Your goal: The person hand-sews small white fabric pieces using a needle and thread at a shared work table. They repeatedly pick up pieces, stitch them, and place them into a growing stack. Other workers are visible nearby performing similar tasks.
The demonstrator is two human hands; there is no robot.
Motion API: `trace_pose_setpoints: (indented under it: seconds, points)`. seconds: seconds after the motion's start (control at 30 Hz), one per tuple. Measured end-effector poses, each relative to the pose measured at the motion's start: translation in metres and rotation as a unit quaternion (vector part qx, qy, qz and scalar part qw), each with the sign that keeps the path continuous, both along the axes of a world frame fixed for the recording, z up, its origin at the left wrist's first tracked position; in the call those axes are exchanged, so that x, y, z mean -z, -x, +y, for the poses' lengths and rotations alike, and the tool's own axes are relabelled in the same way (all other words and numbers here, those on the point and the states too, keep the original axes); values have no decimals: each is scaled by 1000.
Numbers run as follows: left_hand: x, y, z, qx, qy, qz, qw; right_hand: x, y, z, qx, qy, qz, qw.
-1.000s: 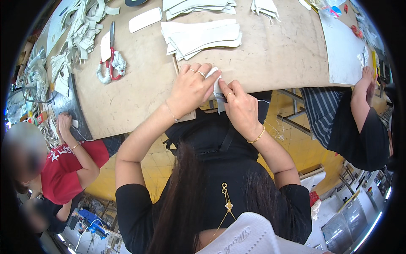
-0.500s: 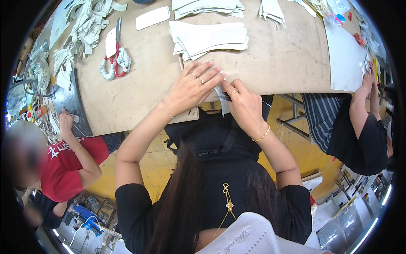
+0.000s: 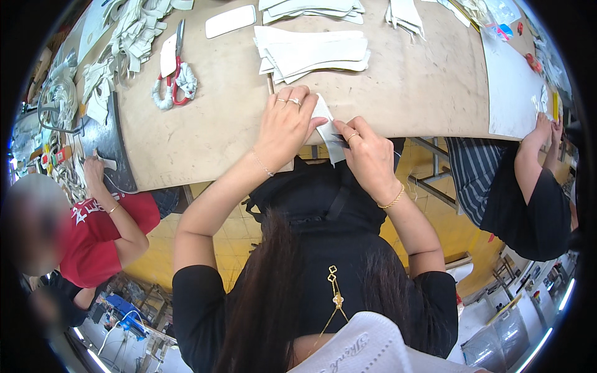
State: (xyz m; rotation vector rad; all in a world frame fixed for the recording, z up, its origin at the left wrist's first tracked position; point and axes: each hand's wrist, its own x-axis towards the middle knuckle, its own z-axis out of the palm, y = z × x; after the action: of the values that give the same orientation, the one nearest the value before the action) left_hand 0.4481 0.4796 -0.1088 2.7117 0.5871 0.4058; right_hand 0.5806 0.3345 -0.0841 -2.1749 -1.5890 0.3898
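A narrow white strip [image 3: 328,128] of fabric-like material lies at the table's near edge, its lower end hanging over. My left hand [image 3: 286,121], fingers bent and thumb on the strip, holds it against the table. Closed around a dark flat blade-like tool [image 3: 340,141], my right hand [image 3: 368,155] is just right of the strip. The tool touches or overlaps the strip's right side; most of it is hidden by the fingers. Beyond my hands lies a stack of white cut pieces [image 3: 317,50].
Red-handled scissors [image 3: 176,78] with wrapped grips lie left on the table [image 3: 205,124]. A white rounded card [image 3: 230,22] and a heap of white strips [image 3: 130,37] are farther back. A person in red [image 3: 106,230] works at left, another in black [image 3: 528,205] at right.
My left hand has drawn back to the left, its fingers now bent, uncovering more of the white strip. My right hand has shifted slightly right and nearer me, still holding the dark tool.
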Motion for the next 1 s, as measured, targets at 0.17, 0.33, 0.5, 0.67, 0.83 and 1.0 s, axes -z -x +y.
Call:
trace_pose_setpoints:
  seconds: [0.17,0.33,0.5,0.67,0.83,1.0]
  points:
    - [-5,-14,-5,-57,124,-18,991,5,3,-5,10,-10,0,1000]
    - [-15,-15,5,-136,378,-13,916,6,1,-1,-3,-32,-23,999]
    - [-18,0,27,-212,331,-1,920,14,-7,27,-77,-104,-79,988]
    - [-2,20,15,-89,-51,-94,990,18,-6,36,-115,-106,-93,983]
    - [12,30,9,-2,-57,-39,998,15,-8,33,-109,-89,-82,987]
    - [13,32,6,-2,-87,-6,996,10,-16,24,-135,-79,-86,984]
